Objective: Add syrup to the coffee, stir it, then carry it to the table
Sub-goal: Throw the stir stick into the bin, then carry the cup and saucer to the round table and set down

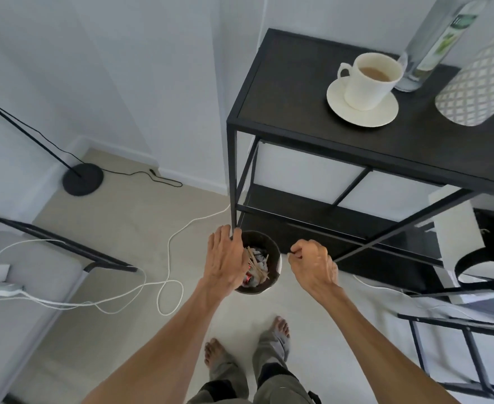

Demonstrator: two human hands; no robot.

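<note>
A white cup of milky coffee [371,80] stands on a white saucer [362,112] on top of a black metal shelf unit [298,91]. Behind the cup stands a clear glass bottle [432,45] with a green label. Both hands are low, over a small dark waste bin [272,282] on the floor that holds several used wooden stir sticks and wrappers. My left hand [225,260] is flat with its fingers spread over the bin's left rim. My right hand [312,262] is curled at the bin's right side, its fingertips pinched together; I cannot tell if they hold anything.
A patterned white vase [479,88] stands right of the cup. White cables [170,258] loop across the floor. A floor lamp base [82,179] sits at the left wall, a grey seat [21,287] at left, a black chair frame [458,345] at right. My bare feet [278,330] are below.
</note>
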